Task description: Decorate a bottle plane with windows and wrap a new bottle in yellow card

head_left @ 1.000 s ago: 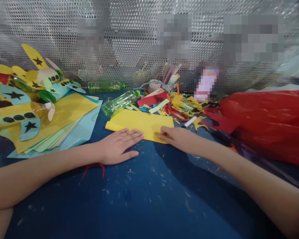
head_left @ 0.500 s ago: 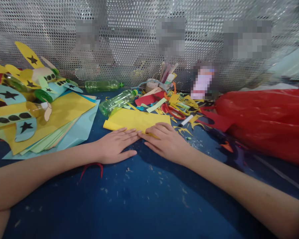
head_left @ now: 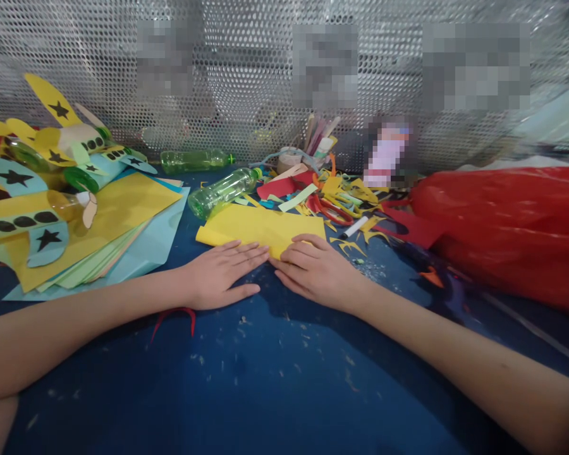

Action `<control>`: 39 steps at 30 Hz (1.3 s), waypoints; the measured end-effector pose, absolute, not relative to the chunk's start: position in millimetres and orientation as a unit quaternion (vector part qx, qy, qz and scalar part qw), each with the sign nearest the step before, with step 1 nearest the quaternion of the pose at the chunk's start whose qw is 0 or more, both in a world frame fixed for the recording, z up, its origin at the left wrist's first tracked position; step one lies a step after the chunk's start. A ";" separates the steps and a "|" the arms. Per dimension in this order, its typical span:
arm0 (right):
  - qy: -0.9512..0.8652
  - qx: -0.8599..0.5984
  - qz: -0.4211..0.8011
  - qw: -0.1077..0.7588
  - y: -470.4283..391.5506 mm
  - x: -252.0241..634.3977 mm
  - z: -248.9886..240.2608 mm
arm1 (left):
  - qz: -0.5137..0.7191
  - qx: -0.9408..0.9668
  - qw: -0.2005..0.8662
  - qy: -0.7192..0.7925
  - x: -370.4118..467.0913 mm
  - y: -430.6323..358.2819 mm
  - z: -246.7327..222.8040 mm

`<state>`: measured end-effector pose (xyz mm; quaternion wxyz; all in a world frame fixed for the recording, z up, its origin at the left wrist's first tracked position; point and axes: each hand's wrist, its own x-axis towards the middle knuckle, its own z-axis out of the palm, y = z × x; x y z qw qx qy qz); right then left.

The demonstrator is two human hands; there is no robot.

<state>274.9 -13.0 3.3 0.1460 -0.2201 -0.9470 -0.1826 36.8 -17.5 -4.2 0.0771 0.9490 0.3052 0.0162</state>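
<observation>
A folded yellow sheet lies on the blue table, its near edge under my fingers. My left hand is flat on that edge, fingers stretched to the right and thumb apart. On the right part of the same edge rests my right hand, its fingers slightly bent and pressing down on the paper without gripping it. The fingertips of both hands nearly meet at the middle of the edge. Just behind the sheet, a green plastic bottle lies on its side.
Paper-decorated bottle planes and stacked coloured sheets lie at left. Behind are another bottle, paper scraps, red scissors and a marker. A red plastic bag lies at right, a perforated metal screen behind.
The fingers of my right hand have shifted slightly right along the edge and are more bent, leaving a small gap to my left fingertips. My left hand has stayed on the paper.
</observation>
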 end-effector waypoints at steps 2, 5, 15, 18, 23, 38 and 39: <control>-0.947 -0.223 -0.185 0.138 -13.4 274.6 4.9 | 0.017 0.949 0.080 0.304 36.8 -17.1 -4.4; -0.946 -0.226 -0.201 0.113 -13.5 275.0 9.4 | 0.014 0.949 0.078 0.304 36.8 -16.7 -4.6; -0.919 -0.343 -0.193 -0.008 -31.8 277.4 31.3 | 0.002 0.947 0.091 0.307 37.6 -16.8 -0.7; -0.899 -0.385 -0.206 -0.038 -41.0 276.5 28.4 | -0.006 0.947 0.092 0.308 37.9 -16.7 0.2; -0.869 -0.445 -0.181 -0.119 -52.1 270.7 33.7 | -0.006 0.947 0.091 0.308 37.3 -16.8 0.0; -0.855 -0.462 -0.224 -0.080 -54.8 265.5 39.2 | -0.015 0.947 0.075 0.311 38.2 -17.7 2.0; -0.864 -0.438 -0.243 -0.044 -53.1 264.2 35.9 | -0.015 0.948 0.074 0.311 38.3 -17.7 1.9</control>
